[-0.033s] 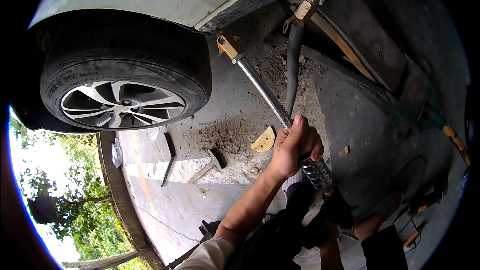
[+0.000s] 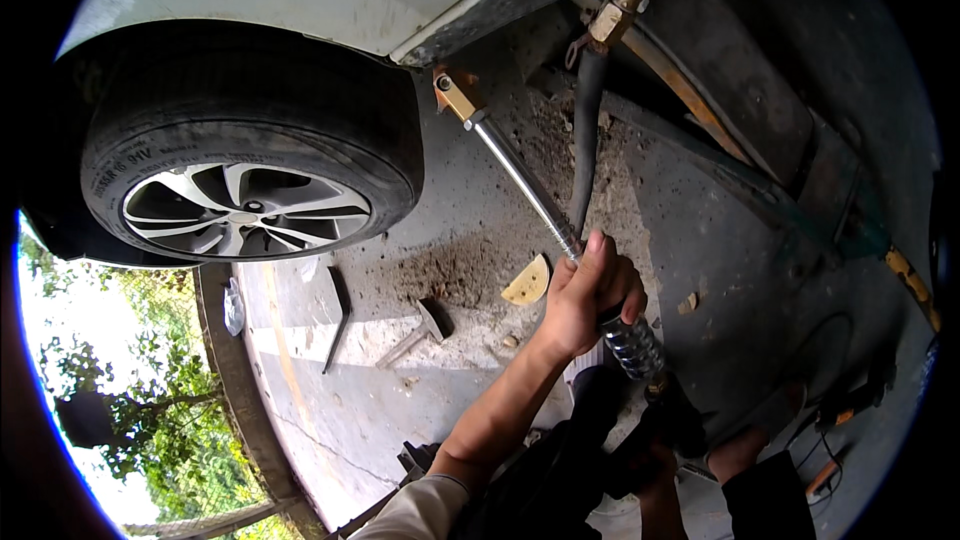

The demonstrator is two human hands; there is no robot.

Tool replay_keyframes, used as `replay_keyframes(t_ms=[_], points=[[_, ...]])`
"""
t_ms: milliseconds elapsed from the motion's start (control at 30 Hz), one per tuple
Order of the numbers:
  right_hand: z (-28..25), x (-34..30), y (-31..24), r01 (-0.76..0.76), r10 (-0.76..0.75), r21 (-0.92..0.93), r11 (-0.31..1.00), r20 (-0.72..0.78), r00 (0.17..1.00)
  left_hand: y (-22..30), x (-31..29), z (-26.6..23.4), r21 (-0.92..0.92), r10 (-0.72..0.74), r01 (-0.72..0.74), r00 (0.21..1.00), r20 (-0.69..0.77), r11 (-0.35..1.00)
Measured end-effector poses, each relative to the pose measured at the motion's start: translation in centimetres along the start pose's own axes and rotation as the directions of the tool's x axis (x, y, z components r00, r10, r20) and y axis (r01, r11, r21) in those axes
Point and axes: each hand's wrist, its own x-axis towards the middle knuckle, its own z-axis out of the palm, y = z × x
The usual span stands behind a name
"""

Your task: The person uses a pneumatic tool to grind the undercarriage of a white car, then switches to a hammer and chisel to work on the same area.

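Observation:
A long slide hammer puller (image 2: 522, 176) slants up from my hands to the car's sill (image 2: 490, 5). Its chrome rod ends in a brass block (image 2: 459, 96) with a copper tip right by the sill's lower edge; I cannot tell if they touch. My left hand (image 2: 592, 298) is wrapped round the puller, thumb up along the shaft. A ribbed shiny part (image 2: 632, 345) shows just behind that fist. In shadow, my right hand (image 2: 655, 462) is at the dark rear handle (image 2: 680, 422), closed round it as far as I can see; its fingers are mostly hidden.
A car wheel (image 2: 245, 215) stands left. A brass clamp (image 2: 614, 20) with a thick dark cable (image 2: 590, 130) hangs under the sill. On the gritty floor lie a hammer (image 2: 432, 320), a pale half-round piece (image 2: 526, 280) and a dark bent strip (image 2: 340, 315). Lift-like metalwork (image 2: 740, 60) fills the right.

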Motion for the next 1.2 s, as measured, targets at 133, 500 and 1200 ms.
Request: replay_keyframes(t_ms=[133, 500, 1200], points=[[-0.2, -0.1, 0.2, -0.003, 0.008, 0.072, 0.997, -0.072, 0.997, -0.3, -0.1, -0.3, -0.013, -0.022, 0.022, 1.000, -0.003, 1.000], [-0.5, 0.2, 0.5, -0.005, 0.001, 0.059, 0.998, 0.072, 0.997, 0.2, -0.2, 0.4, -0.042, -0.021, 0.023, 0.999, 0.039, 0.999], [-1.7, -0.3, 0.9, -0.043, 0.043, 0.010, 0.999, 0.020, 0.999, 0.4, -0.6, 0.3, 0.049, -0.011, 0.011, 1.000, -0.015, 0.999]])
